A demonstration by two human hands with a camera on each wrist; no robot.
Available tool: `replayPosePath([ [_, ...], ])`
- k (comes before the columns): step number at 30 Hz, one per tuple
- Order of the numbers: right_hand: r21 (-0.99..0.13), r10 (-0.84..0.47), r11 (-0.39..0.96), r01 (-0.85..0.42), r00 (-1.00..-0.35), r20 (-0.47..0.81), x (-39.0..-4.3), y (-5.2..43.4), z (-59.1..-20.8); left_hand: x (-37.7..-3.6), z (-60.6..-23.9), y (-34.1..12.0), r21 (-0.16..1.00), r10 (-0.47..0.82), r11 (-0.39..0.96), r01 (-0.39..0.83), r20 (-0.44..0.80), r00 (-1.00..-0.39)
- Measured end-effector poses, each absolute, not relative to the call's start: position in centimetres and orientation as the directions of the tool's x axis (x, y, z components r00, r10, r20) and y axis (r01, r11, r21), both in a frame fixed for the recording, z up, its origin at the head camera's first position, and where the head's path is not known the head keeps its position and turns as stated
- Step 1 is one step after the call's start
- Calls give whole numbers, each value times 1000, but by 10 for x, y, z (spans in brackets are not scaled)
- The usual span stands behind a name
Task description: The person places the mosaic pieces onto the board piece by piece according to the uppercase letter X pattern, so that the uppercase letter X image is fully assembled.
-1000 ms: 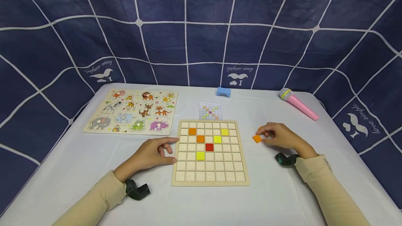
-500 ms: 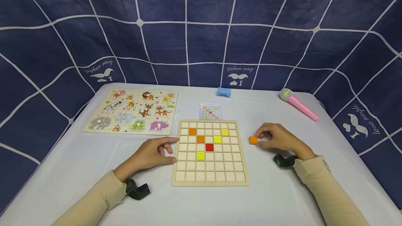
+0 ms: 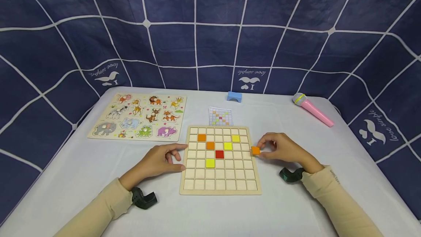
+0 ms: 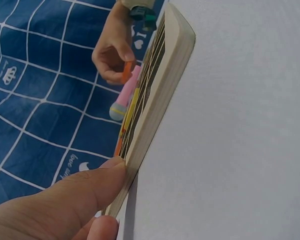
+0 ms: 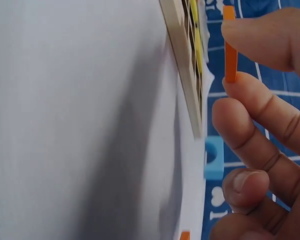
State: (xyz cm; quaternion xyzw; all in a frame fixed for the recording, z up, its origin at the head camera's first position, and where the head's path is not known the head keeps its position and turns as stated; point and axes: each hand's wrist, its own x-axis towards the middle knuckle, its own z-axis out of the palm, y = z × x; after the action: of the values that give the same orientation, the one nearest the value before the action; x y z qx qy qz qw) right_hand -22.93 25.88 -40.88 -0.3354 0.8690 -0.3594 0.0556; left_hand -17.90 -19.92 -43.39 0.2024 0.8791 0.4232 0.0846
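- Fingers of the right hand [image 3: 283,149] pinch a small orange square tile [image 3: 255,150] at the wooden grid board's [image 3: 219,190] three-o'clock edge.
- Left hand [image 3: 158,161], fingers relaxed, rests against its nine-o'clock edge.
- Six coloured tiles sit placed; most cells remain unfilled.

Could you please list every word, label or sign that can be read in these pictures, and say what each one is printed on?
"love simple", upside down beside a white moustache mark: dark blue grid-patterned backdrop cloth, repeated at and.
Small printed pattern card: coloured squares only, no legible text.
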Motion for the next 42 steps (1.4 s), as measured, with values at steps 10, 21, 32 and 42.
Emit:
replayPosePath([
  [10, -696, -638, 478, -536, -756, 144, -223, 244, -411, -179, -434, -199, 778, 423, 562, 282, 23, -906],
  [21, -771, -645, 431, -468, -758, 99, -217, 230, -417, -178, -435, -199, 770, 413, 580, 267, 5, -911],
  [32, -742, -659, 471, -477, -750, 64, -210, 211, -413, -178, -435, -200, 769, 415, 578, 273, 11, -910],
  [42, -696, -677, 520, -496, -735, 18, -208, 193, -403, -178, -435, -200, 766, 415, 581, 274, 11, -910],
])
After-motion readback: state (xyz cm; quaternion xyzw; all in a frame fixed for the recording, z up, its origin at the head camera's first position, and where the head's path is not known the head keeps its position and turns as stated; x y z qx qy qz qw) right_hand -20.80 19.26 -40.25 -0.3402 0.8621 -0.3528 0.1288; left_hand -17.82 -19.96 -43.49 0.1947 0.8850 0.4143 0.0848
